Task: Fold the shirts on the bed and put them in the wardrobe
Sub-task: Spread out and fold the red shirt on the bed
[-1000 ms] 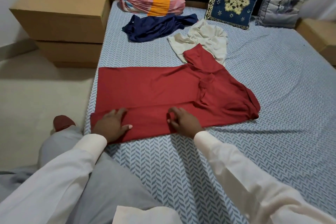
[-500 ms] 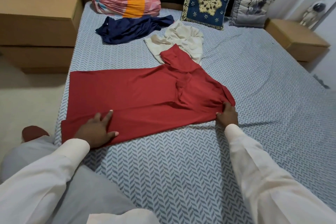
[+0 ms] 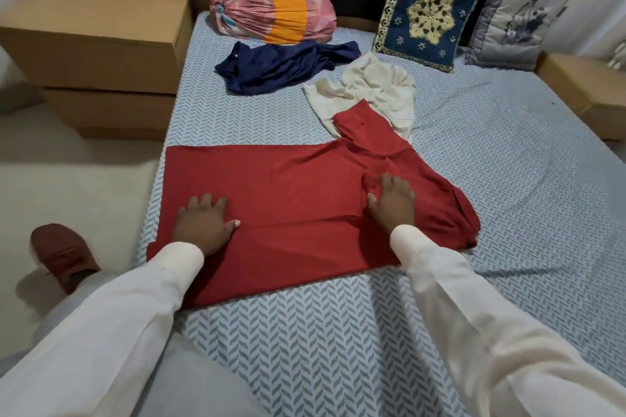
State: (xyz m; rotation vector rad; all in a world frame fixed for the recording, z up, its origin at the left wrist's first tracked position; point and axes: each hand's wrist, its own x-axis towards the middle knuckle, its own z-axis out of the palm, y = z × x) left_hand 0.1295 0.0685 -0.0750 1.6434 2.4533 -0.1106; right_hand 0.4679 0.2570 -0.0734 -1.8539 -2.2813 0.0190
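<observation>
Red shirt (image 3: 288, 200): where does it lie?
— Spread across the near left part of the bed (image 3: 338, 349), its straight edge at the bed's left side. Its far sleeve lies over the edge of a cream shirt (image 3: 372, 91).

— And the person's hands?
— Both are on the red cloth, palms down. The left hand (image 3: 203, 223) rests flat near the left end, with the fingers straight and a little apart and the thumb out to the side. The right hand (image 3: 393, 203) lies on the rumpled part toward the right, fingers loosely extended and apart. Neither hand pinches any cloth.

— Other shirts?
— A navy shirt (image 3: 281, 68) lies crumpled farther up the bed, left of the cream one and apart from it.

— What stands at the head of the bed?
— A pink and orange bundle (image 3: 271, 10) just beyond the navy shirt, a blue cushion (image 3: 428, 10) and a grey cushion (image 3: 518, 20) leaning on the dark headboard.

— Beside the bed?
— Stacked cardboard boxes (image 3: 91, 34) on the left, another box (image 3: 582, 88) on the right, and a red slipper (image 3: 61, 254) on the floor near the left sleeve.
</observation>
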